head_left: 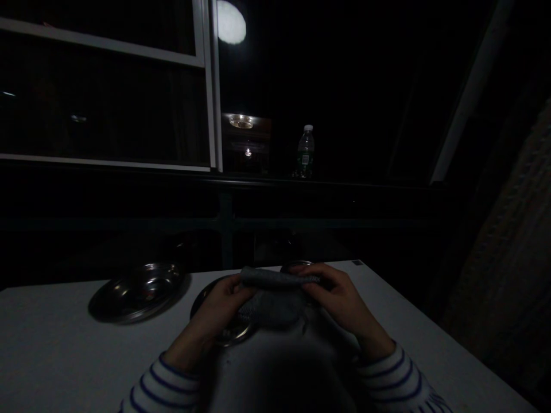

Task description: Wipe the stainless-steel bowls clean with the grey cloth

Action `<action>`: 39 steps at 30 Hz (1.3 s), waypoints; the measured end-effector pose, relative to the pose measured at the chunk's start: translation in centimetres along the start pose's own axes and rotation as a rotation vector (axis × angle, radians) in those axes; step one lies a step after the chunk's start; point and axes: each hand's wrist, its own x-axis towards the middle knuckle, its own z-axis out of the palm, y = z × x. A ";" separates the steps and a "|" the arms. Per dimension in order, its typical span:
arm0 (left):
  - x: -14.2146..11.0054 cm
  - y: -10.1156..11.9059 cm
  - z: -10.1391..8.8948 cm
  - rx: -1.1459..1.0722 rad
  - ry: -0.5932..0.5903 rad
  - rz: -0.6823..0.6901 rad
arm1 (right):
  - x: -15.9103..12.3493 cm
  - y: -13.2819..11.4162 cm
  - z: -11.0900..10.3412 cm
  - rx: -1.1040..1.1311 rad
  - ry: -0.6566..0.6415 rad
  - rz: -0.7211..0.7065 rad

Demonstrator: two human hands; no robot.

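Observation:
A grey cloth (pixel 275 279), its upper edge folded or rolled over, is stretched between my two hands above the white table (pixel 47 338). My left hand (pixel 221 301) pinches its left end, thumb on the near side. At the right end my right hand (pixel 338 292) grips the cloth between thumb and fingers. Behind my left hand lies a shiny metal dish (pixel 235 334), mostly covered by the hand and cloth. Another round metal piece (pixel 297 264) shows only its rim beyond the cloth, near my right fingers. Dim light blurs the cloth's lower part.
To the left on the table stands a shiny metal plate or shallow bowl (pixel 140 292), seemingly tilted. A clear plastic bottle (pixel 306 152) with a white cap is on the dark window ledge (pixel 258 181). A patterned curtain-like fabric (pixel 503 258) hangs at the right.

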 end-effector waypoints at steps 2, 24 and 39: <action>0.1 0.2 -0.1 -0.122 0.064 0.001 | -0.3 -0.2 0.0 -0.126 -0.154 -0.144; -1.2 1.9 0.2 -0.068 0.026 0.037 | 0.2 1.1 2.6 -0.045 -0.213 0.159; -1.1 1.7 -3.0 0.921 -0.140 0.192 | 1.2 2.4 2.5 0.477 0.172 0.415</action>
